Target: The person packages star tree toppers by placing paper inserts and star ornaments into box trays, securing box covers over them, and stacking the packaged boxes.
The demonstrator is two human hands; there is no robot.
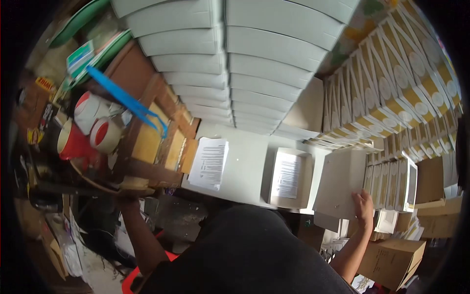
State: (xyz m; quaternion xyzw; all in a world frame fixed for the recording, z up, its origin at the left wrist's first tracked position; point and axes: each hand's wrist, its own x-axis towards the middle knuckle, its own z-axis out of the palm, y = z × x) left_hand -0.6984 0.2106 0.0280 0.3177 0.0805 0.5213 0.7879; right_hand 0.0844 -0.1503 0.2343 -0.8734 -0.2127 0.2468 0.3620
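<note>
While the right hand [363,208] grips the near right edge of a pale box part [338,183], fingers bent over its rim, the left hand [127,199] lies in shadow at a wooden ledge [134,183], well to the left of the open box [306,171], and I cannot tell whether it is closed on anything. That open box, my landmark, sits uncovered near the front edge of the table [247,166], with the gripped part just to its right. As far as things lie now, one printed sheet [287,177] is already inside it, while the pale part is apart from it and not fitted over it. More printed paper [209,164] remains out on the table, left of the open box. Beyond the box rise two columns of pale stacked boxes [274,63], apparently closed, with no lettering visible on the sides shown. To its right stand rows of boxes with yellowish bands [387,93] and pale round marks, whose wording is too small to read. The papers carry dense lines of print, equally illegible. Lower right of the open box, a brown carton [391,259] bears faint dark markings; far left, a yellow label [45,84] shows bold dark letters, too blurred to make out surely.
</note>
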